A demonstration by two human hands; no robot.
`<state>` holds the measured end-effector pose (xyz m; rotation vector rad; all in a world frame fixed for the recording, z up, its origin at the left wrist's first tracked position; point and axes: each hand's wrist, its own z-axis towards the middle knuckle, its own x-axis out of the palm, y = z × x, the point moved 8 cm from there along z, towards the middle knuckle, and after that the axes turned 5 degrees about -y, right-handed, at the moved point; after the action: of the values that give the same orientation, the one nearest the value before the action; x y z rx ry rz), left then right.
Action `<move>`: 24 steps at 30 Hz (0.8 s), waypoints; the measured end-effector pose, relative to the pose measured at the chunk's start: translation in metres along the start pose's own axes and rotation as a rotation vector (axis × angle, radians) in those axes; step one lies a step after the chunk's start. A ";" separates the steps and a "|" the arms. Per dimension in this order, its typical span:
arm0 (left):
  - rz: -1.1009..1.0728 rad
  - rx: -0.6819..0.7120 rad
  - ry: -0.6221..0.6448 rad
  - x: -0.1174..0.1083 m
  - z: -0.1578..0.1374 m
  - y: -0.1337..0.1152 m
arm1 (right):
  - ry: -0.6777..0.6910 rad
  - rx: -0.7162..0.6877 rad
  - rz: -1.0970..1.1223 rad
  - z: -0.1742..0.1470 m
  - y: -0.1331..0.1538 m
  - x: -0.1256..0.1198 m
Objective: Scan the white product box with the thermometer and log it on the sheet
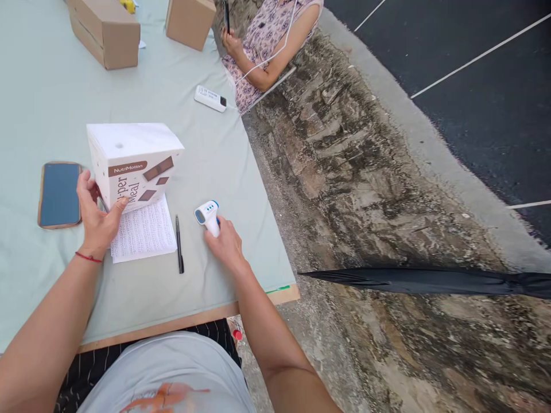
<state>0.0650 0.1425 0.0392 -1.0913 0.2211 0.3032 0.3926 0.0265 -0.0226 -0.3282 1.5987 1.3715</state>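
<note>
My left hand (98,217) grips the lower near corner of a white NutriMotion box (136,150), thumb across its printed front. The box looks tilted, and it covers the upper part of a sheaf of paper with dense writing (144,232). In my right hand (226,244) is a white and blue infrared thermometer (208,216), its handle wrapped by my fingers and its small screen facing me. Between the paper and the thermometer lies a black pen (179,244). Left of the box rests a phone (60,195), its screen dark.
Two brown cardboard boxes (120,43) stand at the far side of the cloth-covered table (241,172). A white device with a cable (210,98) lies near the right edge. Beyond sits another person (275,34) holding a phone. Rough ground (344,172) borders the table.
</note>
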 end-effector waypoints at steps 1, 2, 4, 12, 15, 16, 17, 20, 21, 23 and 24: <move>-0.018 -0.004 -0.062 -0.003 -0.002 0.001 | 0.010 0.047 0.092 0.000 0.004 -0.001; -0.041 -0.016 -0.118 -0.005 -0.004 0.002 | 0.019 0.080 0.203 0.000 0.010 -0.003; -0.074 -0.047 -0.133 -0.002 -0.008 0.004 | 0.050 0.107 0.461 -0.007 0.029 -0.005; -0.028 -0.144 0.013 0.008 -0.009 0.001 | 0.433 0.060 1.066 -0.053 0.119 0.015; -0.009 -0.153 0.031 0.008 -0.009 -0.003 | 0.450 0.114 1.044 -0.055 0.123 0.029; -0.001 -0.153 0.030 0.008 -0.009 -0.004 | 0.442 0.143 1.037 -0.055 0.122 0.034; 0.007 -0.155 0.026 0.008 -0.009 -0.004 | 0.432 0.173 1.033 -0.054 0.120 0.038; 0.006 -0.165 0.014 0.009 -0.009 0.000 | 0.430 0.225 1.034 -0.055 0.119 0.048; -0.005 -0.167 0.015 0.009 -0.010 0.002 | 0.435 0.228 1.032 -0.055 0.119 0.050; -0.032 -0.165 0.020 0.011 -0.009 0.006 | 0.441 0.229 1.021 -0.057 0.120 0.052; -0.045 -0.162 0.022 0.011 -0.009 0.007 | 0.441 0.231 1.014 -0.057 0.120 0.053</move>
<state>0.0726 0.1387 0.0255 -1.2589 0.1935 0.2728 0.2521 0.0360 0.0035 0.4261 2.4323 1.8916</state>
